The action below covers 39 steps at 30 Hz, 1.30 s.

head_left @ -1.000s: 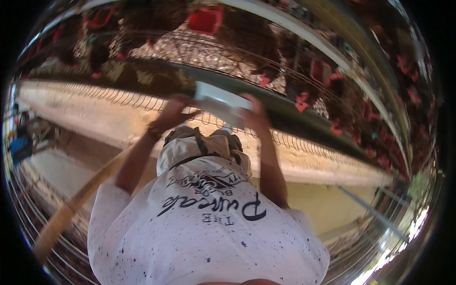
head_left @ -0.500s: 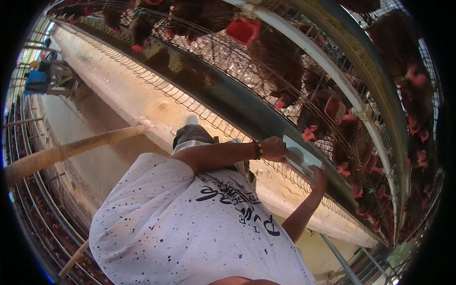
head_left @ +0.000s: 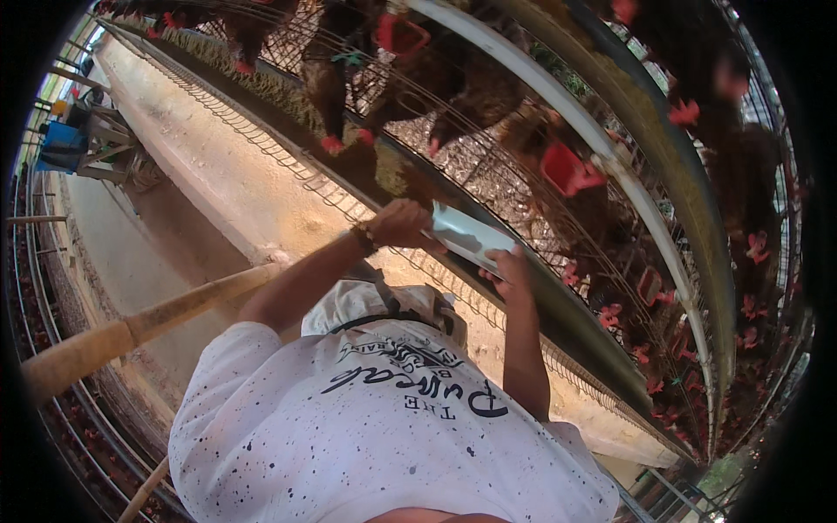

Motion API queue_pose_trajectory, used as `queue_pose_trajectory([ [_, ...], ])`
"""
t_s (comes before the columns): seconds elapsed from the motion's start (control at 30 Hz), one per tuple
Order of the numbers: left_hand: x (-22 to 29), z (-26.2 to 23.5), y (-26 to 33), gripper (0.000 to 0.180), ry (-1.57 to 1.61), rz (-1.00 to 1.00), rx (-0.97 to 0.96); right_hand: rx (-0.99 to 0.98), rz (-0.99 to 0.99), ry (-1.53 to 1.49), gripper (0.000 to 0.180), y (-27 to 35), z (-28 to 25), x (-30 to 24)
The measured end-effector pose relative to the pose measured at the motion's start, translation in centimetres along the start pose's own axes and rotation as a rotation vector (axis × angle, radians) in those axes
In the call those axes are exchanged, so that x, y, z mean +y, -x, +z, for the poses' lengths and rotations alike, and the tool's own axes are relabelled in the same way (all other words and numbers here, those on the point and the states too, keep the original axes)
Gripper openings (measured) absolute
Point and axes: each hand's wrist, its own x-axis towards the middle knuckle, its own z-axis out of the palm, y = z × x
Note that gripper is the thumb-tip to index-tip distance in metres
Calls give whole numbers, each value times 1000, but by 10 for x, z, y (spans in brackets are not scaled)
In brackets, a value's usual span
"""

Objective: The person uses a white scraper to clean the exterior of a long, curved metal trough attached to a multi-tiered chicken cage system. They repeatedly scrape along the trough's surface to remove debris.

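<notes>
With both hands I hold a pale, curved sheet like a cut length of pipe (head_left: 475,234), set down in the long dark feed trough (head_left: 567,327). My left hand (head_left: 404,224), with a bracelet at the wrist, is closed on its left end. My right hand (head_left: 513,270) grips the other end, the thumb lying on the upper face. Crumbly brownish feed (head_left: 392,174) lies in the trough just beyond my left hand. Brown hens (head_left: 418,87) with red combs stand behind the cage wires along the trough, some heads reaching down to it.
A wire rack edge (head_left: 305,179) runs below the trough, above a tan ledge (head_left: 227,157). A bamboo pole (head_left: 174,305) juts in from the left. White pipe (head_left: 558,96) crosses the cages. Farther left stands a blue container (head_left: 59,144) by a wooden stand (head_left: 109,148).
Both hands and the pale sheet have moved left along the trough, toward the heaped feed. My view has shifted along too, and my left arm is less stretched across my body.
</notes>
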Motion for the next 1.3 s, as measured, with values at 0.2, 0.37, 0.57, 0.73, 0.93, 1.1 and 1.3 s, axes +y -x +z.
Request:
queue_pose_trajectory([
  [0.2, -139, -107, 9, 51, -109, 124, -45, 115, -640, 106, 44, -105, 229, 19],
  [0.37, -182, -172, 38, 49, 30, -117, -45, -222, -360, -188, 45, -82, 291, -39],
  [0.57, -86, -141, 32, 34, 364, -90, 54, -248, -311, 24, 57, -10, 141, -53],
  [0.73, 38, -48, -9, 38, 791, 1, -291, 1, -309, 257, 62, 82, -11, -39],
  [0.93, 138, 65, -60, 62, 398, 237, -414, 303, -213, 405, 56, 116, -82, -16],
  [1.1, 120, 27, -71, 77, 238, 134, -510, 206, -225, 186, 54, 59, -76, 34],
  [1.3, -18, -27, -33, 82, 180, -62, -498, 72, -472, 282, 53, -16, 61, 6],
])
